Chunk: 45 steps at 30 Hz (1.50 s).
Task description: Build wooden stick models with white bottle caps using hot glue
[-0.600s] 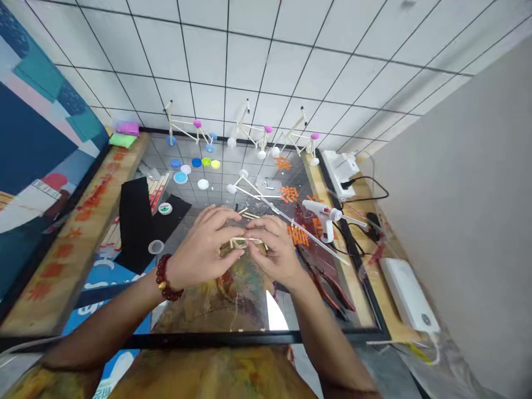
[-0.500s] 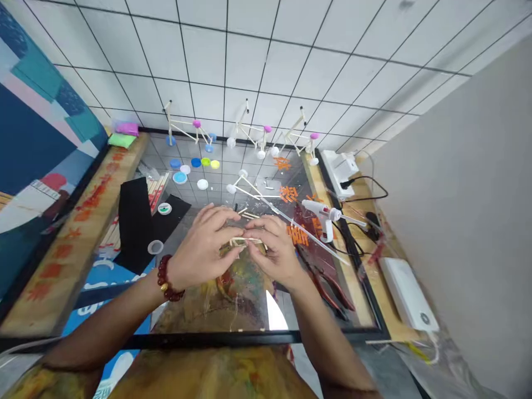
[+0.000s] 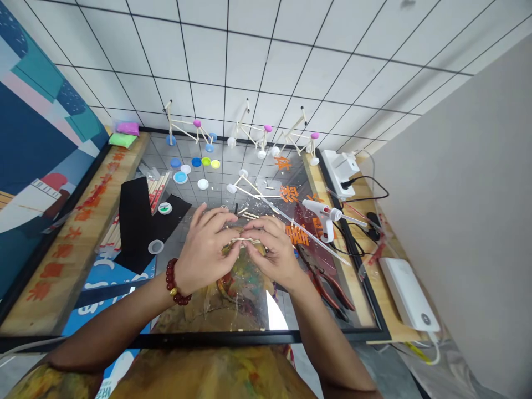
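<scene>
Over the glass tabletop [image 3: 208, 316], my left hand [image 3: 208, 249] and my right hand [image 3: 270, 246] meet fingertip to fingertip around thin pale wooden sticks [image 3: 242, 239]. Both hands pinch the sticks between thumb and fingers; how the sticks are joined is hidden. Just beyond my fingers lie a few loose stick pieces [image 3: 251, 216]. Farther away, a partly built stick frame [image 3: 249, 185] with white bottle caps rests on the glass. A long clear glue stick [image 3: 307, 233] lies right of my right hand, beside a white glue gun [image 3: 322, 213].
Finished-looking stick models with caps [image 3: 249, 130] line the back edge. Coloured caps [image 3: 180, 177] and black cloth [image 3: 136, 221] lie left. Red-handled pliers [image 3: 332, 291] are at right, near a power strip [image 3: 338, 174] with cables and a white power bank [image 3: 409, 293].
My left hand and its beaded bracelet have shifted slightly right, closer to my right hand. The sticks between the fingertips have turned a little; my right hand has barely moved.
</scene>
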Motion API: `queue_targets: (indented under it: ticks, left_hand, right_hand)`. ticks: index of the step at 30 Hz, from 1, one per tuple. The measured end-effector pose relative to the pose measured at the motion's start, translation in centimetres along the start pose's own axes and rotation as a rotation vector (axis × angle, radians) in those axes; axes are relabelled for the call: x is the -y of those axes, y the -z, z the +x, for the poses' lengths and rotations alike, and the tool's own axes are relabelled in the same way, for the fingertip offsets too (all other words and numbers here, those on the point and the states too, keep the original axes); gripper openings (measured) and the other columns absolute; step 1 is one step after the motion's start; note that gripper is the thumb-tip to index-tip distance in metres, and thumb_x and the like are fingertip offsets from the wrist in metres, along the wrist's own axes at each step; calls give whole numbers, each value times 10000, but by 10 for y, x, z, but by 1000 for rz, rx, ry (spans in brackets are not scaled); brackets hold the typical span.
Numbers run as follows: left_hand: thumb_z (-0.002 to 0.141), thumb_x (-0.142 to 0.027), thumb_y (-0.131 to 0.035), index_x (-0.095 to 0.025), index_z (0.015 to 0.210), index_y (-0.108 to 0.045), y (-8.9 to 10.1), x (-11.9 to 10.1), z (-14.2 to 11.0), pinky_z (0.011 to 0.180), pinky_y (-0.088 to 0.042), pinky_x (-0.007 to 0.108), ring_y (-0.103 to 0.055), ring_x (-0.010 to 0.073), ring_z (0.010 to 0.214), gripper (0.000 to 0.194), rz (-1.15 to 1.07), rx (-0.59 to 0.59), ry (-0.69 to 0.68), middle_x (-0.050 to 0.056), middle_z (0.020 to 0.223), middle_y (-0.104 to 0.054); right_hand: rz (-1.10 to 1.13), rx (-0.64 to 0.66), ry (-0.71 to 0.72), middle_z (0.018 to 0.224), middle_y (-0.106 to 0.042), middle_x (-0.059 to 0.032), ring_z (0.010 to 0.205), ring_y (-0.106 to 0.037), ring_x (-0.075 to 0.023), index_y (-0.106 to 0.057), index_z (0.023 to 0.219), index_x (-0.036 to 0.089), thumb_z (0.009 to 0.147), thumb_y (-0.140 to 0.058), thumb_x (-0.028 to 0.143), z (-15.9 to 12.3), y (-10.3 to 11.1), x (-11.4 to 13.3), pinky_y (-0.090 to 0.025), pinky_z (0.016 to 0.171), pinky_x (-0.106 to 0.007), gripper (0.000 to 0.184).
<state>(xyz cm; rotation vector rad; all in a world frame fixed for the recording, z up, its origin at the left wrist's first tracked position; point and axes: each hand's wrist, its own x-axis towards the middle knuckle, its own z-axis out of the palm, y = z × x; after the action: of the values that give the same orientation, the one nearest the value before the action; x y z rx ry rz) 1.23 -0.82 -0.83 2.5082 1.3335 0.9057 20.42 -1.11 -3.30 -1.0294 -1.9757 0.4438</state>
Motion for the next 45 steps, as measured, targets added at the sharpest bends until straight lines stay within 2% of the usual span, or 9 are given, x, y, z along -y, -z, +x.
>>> queue_targets:
  ticks: [4,9,19,41,43,45]
  left_hand:
    - [873,-205,-605,-219,816,-712,-1,-2,-1,1168,-288,548,-605,259,1193,122,-4,4,11,57,1132,-712]
    - [867,-201,-611,-220,798,-715,0,-2,-1,1175,-279,546,-608,254,1195,127,-7,10,7,53,1135,-709]
    - [846,-198,-621,-232,773,-736,4,-1,0,1175,-264,585,-583,278,1224,141,44,20,-17,63,1168,-699]
    - [826,-168,-611,-230,740,-736,10,0,0,1175,-224,631,-543,318,1268,164,115,45,-68,83,1209,-685]
    - [829,-161,-607,-231,771,-739,10,-1,-1,1179,-214,635,-536,323,1281,160,113,51,-68,88,1223,-679]
    - [830,-153,-607,-230,934,-746,10,-2,-1,1179,-210,645,-515,332,1311,190,102,49,-51,111,1310,-637]
  right_hand:
    - [-3,8,-58,1065,-711,-53,1044,-623,-239,-650,1077,266,854,-687,219,-2,4,-2,-434,921,-436,231]
    - [18,57,-122,971,-711,-30,938,-644,-212,-663,942,247,815,-708,195,-3,8,-6,-417,880,-402,144]
    - [13,92,-142,926,-723,-19,905,-648,-199,-657,884,240,874,-635,202,-4,7,-8,-375,862,-391,45]
    - [19,86,-137,904,-718,-9,888,-643,-195,-650,920,243,881,-621,201,-3,6,-6,-388,856,-376,64]
    - [34,87,-122,904,-723,-5,886,-646,-192,-652,932,244,884,-623,198,-2,6,-6,-385,857,-375,73]
    - [48,90,-100,899,-727,-3,878,-649,-188,-654,917,245,893,-608,189,-2,6,-5,-381,859,-378,76]
